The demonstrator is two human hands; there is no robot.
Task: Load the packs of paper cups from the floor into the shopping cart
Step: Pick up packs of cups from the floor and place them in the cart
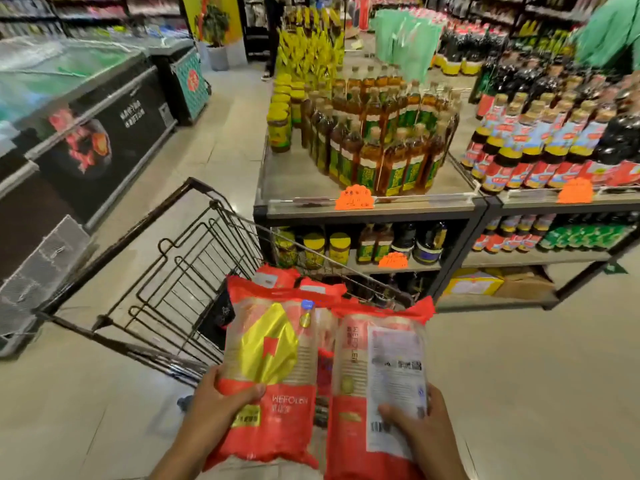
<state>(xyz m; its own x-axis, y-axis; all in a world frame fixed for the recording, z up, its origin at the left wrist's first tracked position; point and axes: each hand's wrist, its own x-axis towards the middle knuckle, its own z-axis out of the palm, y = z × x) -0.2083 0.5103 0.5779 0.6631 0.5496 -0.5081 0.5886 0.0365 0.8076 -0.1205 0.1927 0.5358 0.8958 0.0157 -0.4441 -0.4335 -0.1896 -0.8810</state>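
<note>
I hold two red packs of paper cups side by side, low in front of me. My left hand (221, 400) grips the left pack (273, 372), which shows a yellow drop-shaped label. My right hand (415, 424) grips the right pack (377, 386), turned with its white printed label up. Just beyond their top ends stands the dark wire shopping cart (180, 271), its near end close to the packs. More red packs (287, 282) show behind the held ones, at the cart's near right corner; whether they lie inside the basket I cannot tell.
A grey display stand (367, 209) stacked with oil and sauce bottles stands right of the cart. Chest freezers (86, 133) line the left side. The tiled aisle (221, 140) runs ahead between them. A person's legs (272, 36) stand far down the aisle.
</note>
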